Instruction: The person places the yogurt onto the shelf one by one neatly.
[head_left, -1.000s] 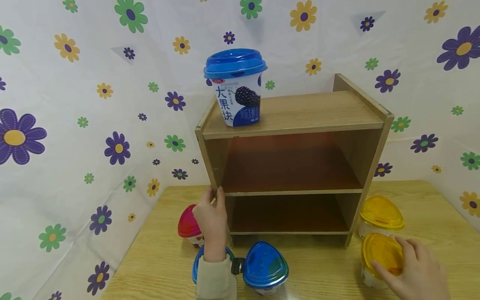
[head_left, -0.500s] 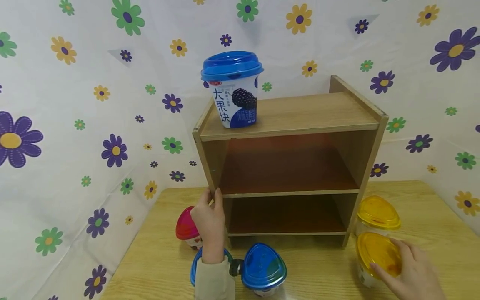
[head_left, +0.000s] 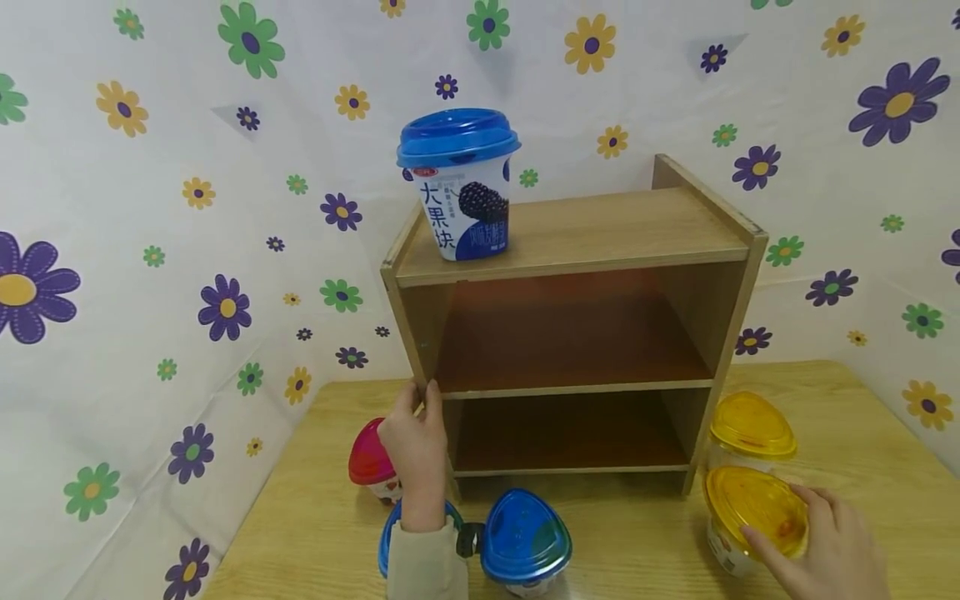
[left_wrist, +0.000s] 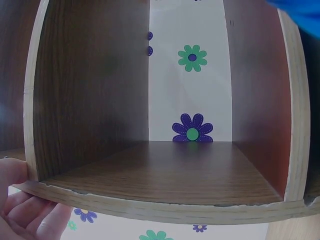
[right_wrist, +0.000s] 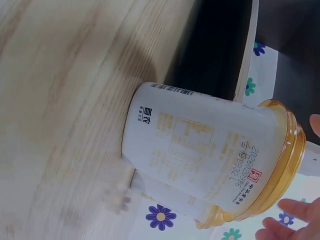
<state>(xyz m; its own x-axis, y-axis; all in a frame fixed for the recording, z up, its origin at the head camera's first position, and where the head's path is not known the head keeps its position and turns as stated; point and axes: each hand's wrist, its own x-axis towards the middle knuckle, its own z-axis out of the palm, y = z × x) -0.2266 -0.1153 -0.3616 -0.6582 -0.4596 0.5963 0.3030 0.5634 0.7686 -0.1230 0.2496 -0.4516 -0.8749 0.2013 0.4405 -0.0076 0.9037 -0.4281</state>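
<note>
My left hand [head_left: 417, 446] grips the left side panel's front edge of a small wooden shelf [head_left: 570, 387], near its middle board. In the left wrist view, the thumb and fingers [left_wrist: 47, 220] lie on either side of that edge. My right hand [head_left: 828, 537] holds a yogurt cup with a yellow lid [head_left: 753, 510] by the lid, thumb on the near side and fingers on the far right. The right wrist view shows the cup's printed white wall [right_wrist: 200, 145] and fingers at the lid rim. On the shelf's top left stands a blue-lidded yogurt cup [head_left: 472, 208] with a blackberry picture.
A second yellow-lidded cup [head_left: 750, 429] stands just behind the held one, by the shelf's right side. Two blue-lidded cups, one [head_left: 525, 537] in front of the shelf and one [head_left: 386, 533] partly behind my left sleeve. A red-lidded cup [head_left: 369, 457] stands at the left.
The yellow-lidded cup in my right hand has turned and shifted slightly left. My left hand keeps its grip on the shelf. The whole head view has drifted a little.
</note>
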